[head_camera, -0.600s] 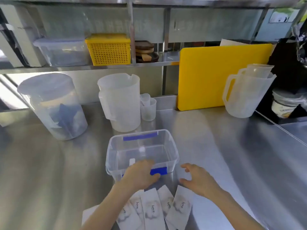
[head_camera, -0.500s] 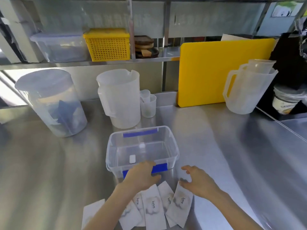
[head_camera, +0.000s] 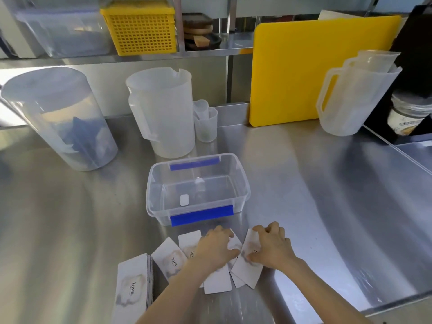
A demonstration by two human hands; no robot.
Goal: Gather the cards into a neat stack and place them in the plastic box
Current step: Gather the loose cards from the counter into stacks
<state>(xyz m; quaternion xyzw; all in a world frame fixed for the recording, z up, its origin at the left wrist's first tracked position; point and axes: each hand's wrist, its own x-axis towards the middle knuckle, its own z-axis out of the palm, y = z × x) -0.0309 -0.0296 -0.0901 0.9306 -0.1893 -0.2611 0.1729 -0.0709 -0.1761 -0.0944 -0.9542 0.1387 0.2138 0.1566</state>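
Several white cards printed "love" lie fanned out on the steel counter just in front of the clear plastic box [head_camera: 243, 183], which has blue clips and holds only a small white tag. My left hand [head_camera: 215, 247] rests flat on the middle cards [head_camera: 171, 259], fingers curled down onto them. My right hand [head_camera: 272, 246] presses on the rightmost card [head_camera: 245, 271], thumb at its left edge. A thicker pile of cards [head_camera: 132, 287] lies apart at the lower left, untouched.
Behind the box stand a frosted pitcher [head_camera: 163, 113], two small cups [head_camera: 207, 123] and a lidded jug [head_camera: 58, 118] at left. A yellow cutting board [head_camera: 311, 71] and stacked pitchers [head_camera: 355, 94] are at back right. The counter's front edge runs at lower right.
Both hands have pulled back from the box's front edge and come down onto the fanned cards. The view has tilted down, showing the pile at the lower left.
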